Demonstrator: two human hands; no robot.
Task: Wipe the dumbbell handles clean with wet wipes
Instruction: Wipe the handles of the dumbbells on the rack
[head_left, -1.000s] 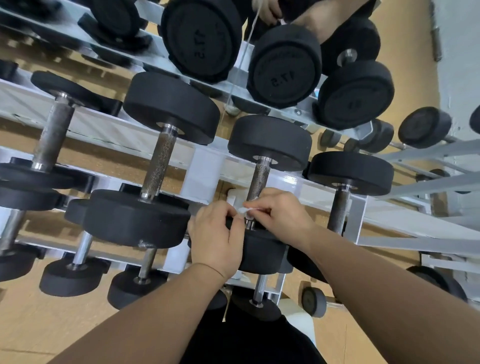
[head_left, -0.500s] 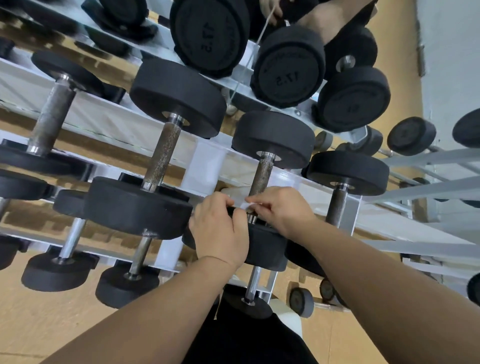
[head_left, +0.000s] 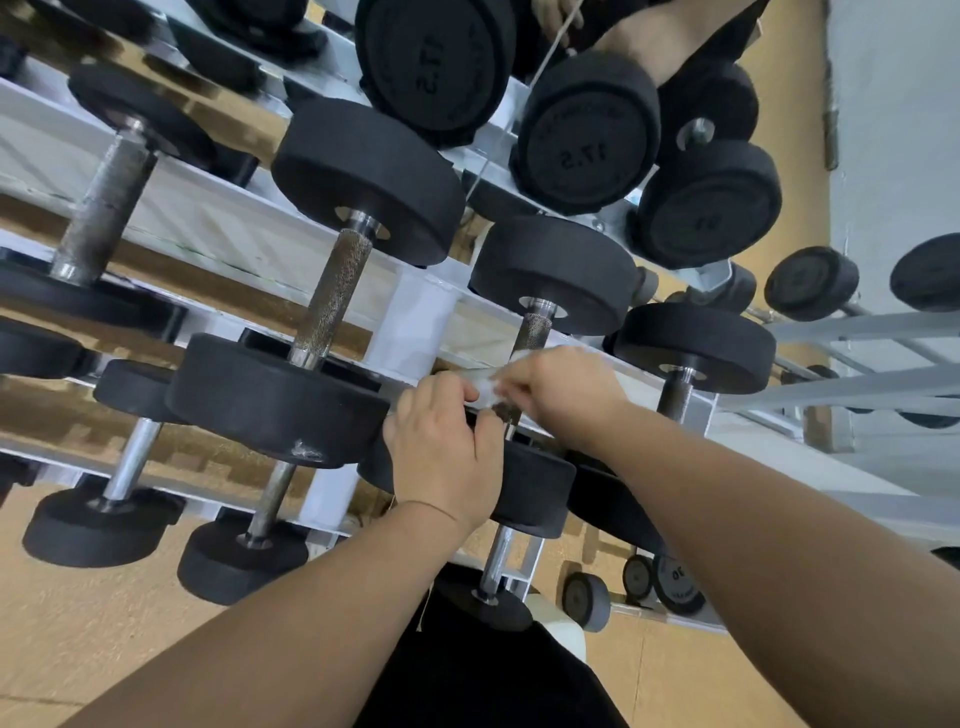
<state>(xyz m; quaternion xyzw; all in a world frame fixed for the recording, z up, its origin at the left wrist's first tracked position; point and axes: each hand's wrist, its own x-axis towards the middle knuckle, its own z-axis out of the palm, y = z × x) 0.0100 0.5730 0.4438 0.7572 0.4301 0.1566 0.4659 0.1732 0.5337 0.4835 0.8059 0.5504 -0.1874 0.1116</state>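
White wet wipe pulled taut betw. both hands, across lower part of knurled steel dumbbell handle on mid tier of white rack. L hand: fingers curled, pinching one end of the wipe. R hand: pinching the other end (thumb hidden). Can't tell if wipe wraps fully round. Neighbouring dumbbell to the left, untouched.
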